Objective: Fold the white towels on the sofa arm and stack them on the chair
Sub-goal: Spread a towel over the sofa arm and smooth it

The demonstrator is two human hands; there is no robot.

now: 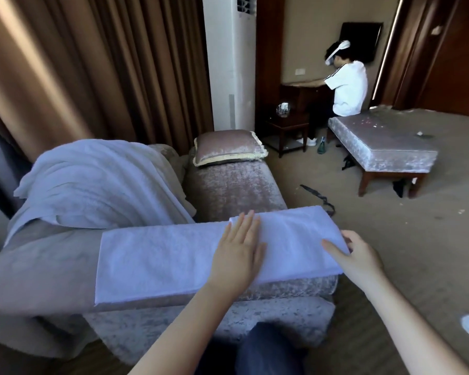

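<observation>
At the far left hang brown curtains point(65, 63), and in front of them a loose towel point(98, 180), white and unfolded, lies heaped over the back and seat of a grey velvet sofa. Nearer to you, the sofa arm point(46, 269) runs across the view, and on it lies the folded towel point(168, 258), a long white strip stretched lengthwise along the arm. Your left hand point(238, 250) lies flat on this strip, right of its middle, palm down with the fingers straight and spread, pressing the cloth. Just to the right, your right hand point(360, 255) holds the strip's right end, thumb on top and fingers curled round the edge. Beyond the hands a fringed cushion point(228, 147) sits on the sofa's far arm, with a tall white air-conditioning unit point(228, 63) behind it. Further right another person point(347, 87) sits on a padded bench point(385, 142) with their back to you. It looks as if you are partway through folding: the towel is narrowed lengthwise but not yet shortened. The next move probably calls for lifting the right end over the line your left hand is pinning and laying it leftward with the edges matched. No stack is in view, and which seat is the chair cannot be told.
</observation>
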